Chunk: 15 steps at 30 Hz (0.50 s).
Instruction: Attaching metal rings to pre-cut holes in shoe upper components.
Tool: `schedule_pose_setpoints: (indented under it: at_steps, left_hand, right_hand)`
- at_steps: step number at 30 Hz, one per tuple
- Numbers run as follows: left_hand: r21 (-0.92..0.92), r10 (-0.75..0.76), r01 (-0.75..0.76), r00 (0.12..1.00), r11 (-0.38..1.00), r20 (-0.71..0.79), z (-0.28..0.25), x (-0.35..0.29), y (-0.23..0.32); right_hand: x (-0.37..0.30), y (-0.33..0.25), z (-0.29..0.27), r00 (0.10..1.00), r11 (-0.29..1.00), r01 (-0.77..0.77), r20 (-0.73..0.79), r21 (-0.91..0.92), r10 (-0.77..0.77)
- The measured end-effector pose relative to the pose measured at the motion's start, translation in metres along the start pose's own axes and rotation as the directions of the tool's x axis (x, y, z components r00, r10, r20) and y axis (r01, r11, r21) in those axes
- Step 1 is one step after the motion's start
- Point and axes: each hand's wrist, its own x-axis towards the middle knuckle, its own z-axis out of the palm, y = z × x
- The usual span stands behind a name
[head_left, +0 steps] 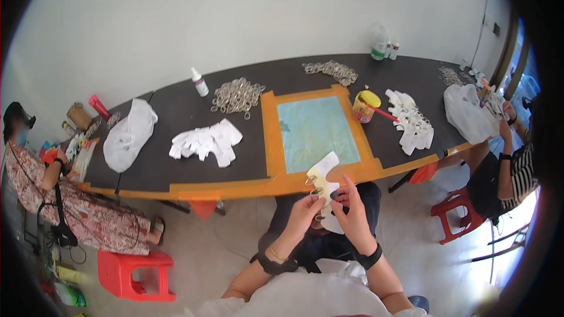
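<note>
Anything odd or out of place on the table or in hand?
No clear spill or breakage; the held white piece shows no obvious damage. Slightly odd: the blue sheet at centre has yellowish smears, so looks soiled, and a red stick juts slantwise beside the yellow-topped container.

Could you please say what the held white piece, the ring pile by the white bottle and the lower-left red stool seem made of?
White piece: matt card or stiff paper, by its flat, crisp outline; thin plastic is possible. Ring pile: probably metal, from its shiny, silvery glints. Red stool: likely moulded plastic, smooth, slightly glossy and evenly coloured.
</note>
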Motion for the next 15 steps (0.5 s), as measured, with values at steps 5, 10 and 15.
schedule_pose_setpoints:
  at_steps: [5, 10, 15]
  left_hand:
    - [-0.054, 0.015, -0.013, 0.999, 0.998, 0.03, 0.003, -0.003, 0.005]
    - [-0.073, 0.007, -0.003, 0.999, 0.997, 0.052, -0.004, 0.0, 0.004]
    - [-0.082, -0.005, 0.011, 0.998, 0.997, 0.07, -0.011, 0.002, 0.001]
  right_hand:
    - [-0.01, -0.004, 0.01, 0.994, 0.995, -0.094, -0.052, 0.019, 0.095]
    - [-0.021, 0.002, 0.016, 0.992, 0.991, -0.128, -0.005, 0.048, 0.129]
    - [-0.018, 0.002, 0.017, 0.991, 0.992, -0.127, 0.033, 0.005, 0.127]
